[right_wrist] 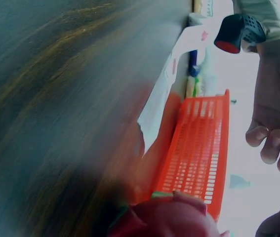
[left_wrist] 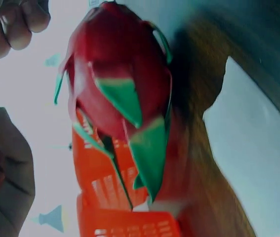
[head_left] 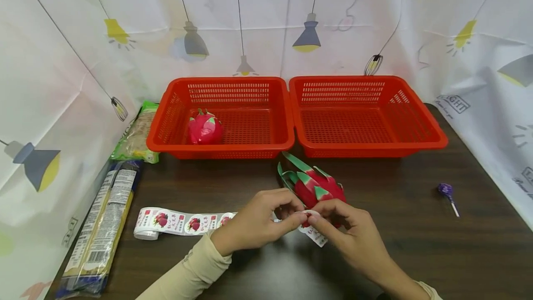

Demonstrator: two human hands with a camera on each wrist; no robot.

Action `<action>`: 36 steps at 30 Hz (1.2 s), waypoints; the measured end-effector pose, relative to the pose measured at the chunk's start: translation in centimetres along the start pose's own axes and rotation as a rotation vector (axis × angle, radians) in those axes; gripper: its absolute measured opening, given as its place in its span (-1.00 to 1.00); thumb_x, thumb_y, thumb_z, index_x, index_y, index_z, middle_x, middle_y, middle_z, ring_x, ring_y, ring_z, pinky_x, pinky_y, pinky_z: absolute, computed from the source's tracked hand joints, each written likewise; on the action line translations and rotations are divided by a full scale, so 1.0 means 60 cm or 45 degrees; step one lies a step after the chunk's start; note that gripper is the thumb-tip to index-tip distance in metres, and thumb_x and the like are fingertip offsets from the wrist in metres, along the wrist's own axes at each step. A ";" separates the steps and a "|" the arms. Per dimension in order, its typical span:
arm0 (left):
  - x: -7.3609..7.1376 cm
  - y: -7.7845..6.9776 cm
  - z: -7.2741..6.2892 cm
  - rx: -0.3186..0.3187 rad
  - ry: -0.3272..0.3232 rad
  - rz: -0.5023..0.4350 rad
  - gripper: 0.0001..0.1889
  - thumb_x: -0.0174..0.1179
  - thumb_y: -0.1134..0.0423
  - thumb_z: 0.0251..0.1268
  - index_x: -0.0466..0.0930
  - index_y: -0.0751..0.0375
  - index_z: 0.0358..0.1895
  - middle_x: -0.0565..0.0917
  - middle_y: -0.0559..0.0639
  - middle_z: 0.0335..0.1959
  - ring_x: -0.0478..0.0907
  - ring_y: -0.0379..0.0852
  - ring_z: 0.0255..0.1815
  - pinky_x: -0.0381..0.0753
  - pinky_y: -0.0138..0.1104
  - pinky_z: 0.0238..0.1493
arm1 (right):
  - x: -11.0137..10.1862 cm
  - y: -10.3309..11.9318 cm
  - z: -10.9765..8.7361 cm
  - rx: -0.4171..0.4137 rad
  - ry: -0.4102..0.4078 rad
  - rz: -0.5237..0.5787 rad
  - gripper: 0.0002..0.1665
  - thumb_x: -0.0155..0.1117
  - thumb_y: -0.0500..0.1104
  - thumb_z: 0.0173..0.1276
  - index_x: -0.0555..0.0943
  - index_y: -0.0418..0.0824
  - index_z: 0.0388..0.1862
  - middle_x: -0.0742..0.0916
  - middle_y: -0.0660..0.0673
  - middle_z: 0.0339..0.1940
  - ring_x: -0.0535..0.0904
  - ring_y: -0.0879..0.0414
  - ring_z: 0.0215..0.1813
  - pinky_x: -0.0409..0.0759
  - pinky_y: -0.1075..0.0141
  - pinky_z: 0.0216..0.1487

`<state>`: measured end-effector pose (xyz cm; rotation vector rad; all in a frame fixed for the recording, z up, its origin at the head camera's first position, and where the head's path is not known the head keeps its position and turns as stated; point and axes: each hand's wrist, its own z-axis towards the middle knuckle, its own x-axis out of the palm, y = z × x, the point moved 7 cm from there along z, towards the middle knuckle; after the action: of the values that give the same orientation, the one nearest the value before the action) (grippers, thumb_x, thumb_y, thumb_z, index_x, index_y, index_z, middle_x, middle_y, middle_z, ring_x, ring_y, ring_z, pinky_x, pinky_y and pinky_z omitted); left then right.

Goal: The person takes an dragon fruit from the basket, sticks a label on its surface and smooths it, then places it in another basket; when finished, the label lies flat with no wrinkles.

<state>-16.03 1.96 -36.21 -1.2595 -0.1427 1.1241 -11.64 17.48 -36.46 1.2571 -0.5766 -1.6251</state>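
Both hands meet over the table in the head view. My left hand (head_left: 256,221) and right hand (head_left: 354,233) pinch a small printed label (head_left: 315,235) between thumbs and fingertips, its backing hanging below the right thumb. Right behind the fingers lies a red dragon fruit (head_left: 315,190) with green-tipped scales, large in the left wrist view (left_wrist: 117,59) too. A strip of round dragon-fruit stickers (head_left: 179,222) stretches along the table to the left, rolled at its far end and passing behind the left hand. Its torn white end (right_wrist: 152,113) shows in the right wrist view.
Two red plastic baskets (head_left: 225,148) (head_left: 370,146) stand side by side at the back; the left one holds another dragon fruit (head_left: 205,128). Long packaged noodles (head_left: 102,226) and a green-edged bag (head_left: 139,131) lie at left. A purple-wrapped lollipop (head_left: 446,191) lies at right.
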 end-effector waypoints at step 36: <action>0.033 0.119 0.115 -0.547 -0.249 0.313 -0.63 0.10 -0.17 0.48 0.55 0.01 -0.36 0.63 -0.02 -0.25 0.47 -0.06 -0.14 0.23 -0.14 -0.15 | -0.050 -0.108 0.053 0.229 -0.135 -0.416 -0.75 0.23 -0.20 0.45 0.55 -0.13 -0.49 0.52 -0.04 -0.47 0.36 0.23 -0.46 0.38 0.40 -0.46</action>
<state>-23.63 7.25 -40.33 -1.5742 -0.4015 1.4821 -17.16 22.33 -39.22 1.4620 -0.6179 -1.9548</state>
